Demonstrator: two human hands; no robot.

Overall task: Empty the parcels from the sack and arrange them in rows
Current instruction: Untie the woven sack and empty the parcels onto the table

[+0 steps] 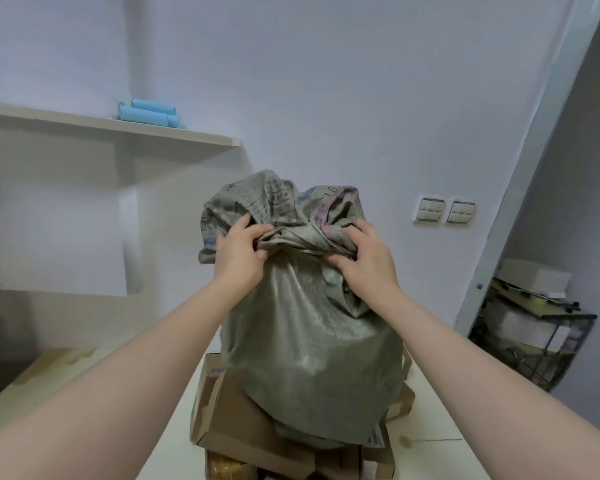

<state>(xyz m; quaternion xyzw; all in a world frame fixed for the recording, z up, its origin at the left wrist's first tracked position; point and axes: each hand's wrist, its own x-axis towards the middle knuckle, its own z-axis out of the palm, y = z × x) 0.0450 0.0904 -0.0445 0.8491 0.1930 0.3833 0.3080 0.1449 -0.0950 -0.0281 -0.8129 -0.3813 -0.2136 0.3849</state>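
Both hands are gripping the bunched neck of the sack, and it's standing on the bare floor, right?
Not quite. The head view shows the left hand and right hand gripping the bunched neck of the sack, but it stands on flattened cardboard boxes, not on the bare floor.

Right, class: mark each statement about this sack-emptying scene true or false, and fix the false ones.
1. Both hands grip the bunched fabric at the sack's top. True: the left hand and right hand hold the sack.
2. The sack stands on bare floor. False: it rests on cardboard boxes.
3. Blue rolls lie on the wall shelf. True.
4. Parcels already lie in rows. False: none are laid out in view.
5. The sack is bright red. False: it is grey-green.
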